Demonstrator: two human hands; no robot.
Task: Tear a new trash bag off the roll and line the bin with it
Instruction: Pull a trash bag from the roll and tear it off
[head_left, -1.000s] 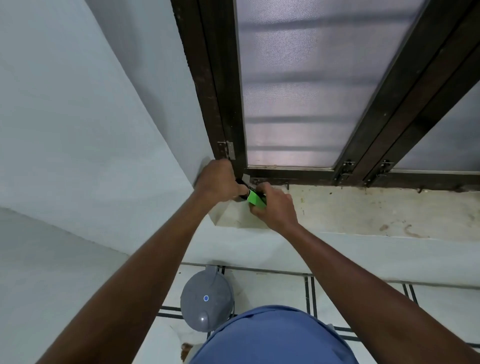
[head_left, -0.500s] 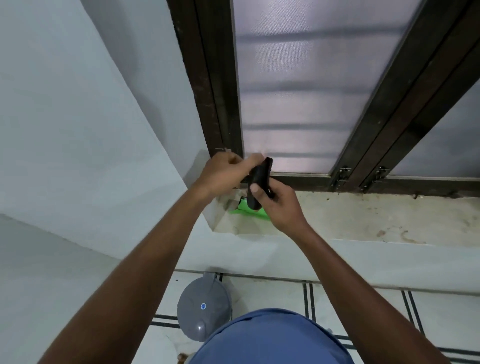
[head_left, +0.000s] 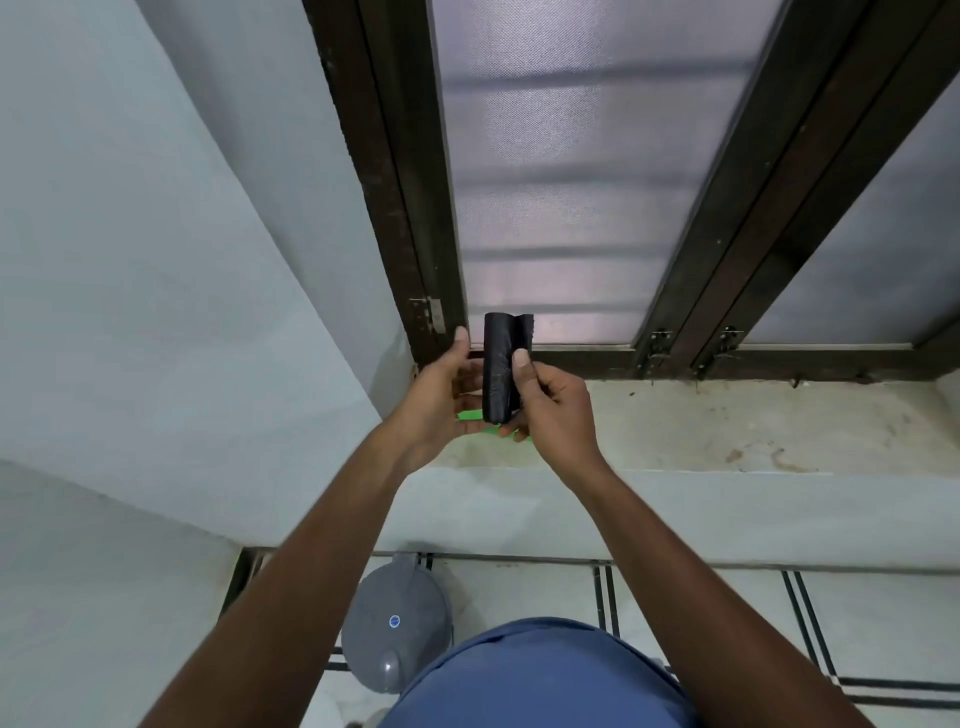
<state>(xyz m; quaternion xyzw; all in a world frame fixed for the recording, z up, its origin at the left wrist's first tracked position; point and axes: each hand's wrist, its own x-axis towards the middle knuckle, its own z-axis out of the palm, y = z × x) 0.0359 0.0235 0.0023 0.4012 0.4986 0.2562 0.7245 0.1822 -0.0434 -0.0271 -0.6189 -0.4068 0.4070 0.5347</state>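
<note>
A black roll of trash bags (head_left: 500, 366) stands upright in front of the window, above the sill. My right hand (head_left: 553, 410) grips it, thumb pressed on its front. My left hand (head_left: 441, 395) cups the roll's left side with fingers spread, thumb pointing up; I cannot tell how firmly it holds. A green wrapper (head_left: 475, 417) shows just below the roll between my hands. The grey bin (head_left: 396, 626) with its lid shut stands on the floor below, partly behind my left forearm.
A stained concrete window sill (head_left: 727, 426) runs to the right. Dark wooden window frames (head_left: 405, 208) with frosted glass rise behind it. A pale wall (head_left: 156, 312) closes in on the left. White floor tiles (head_left: 701, 608) with dark lines lie below.
The black roll has come out of the green wrapper and been lifted upright off the sill between both hands. The green wrapper stays low by the sill.
</note>
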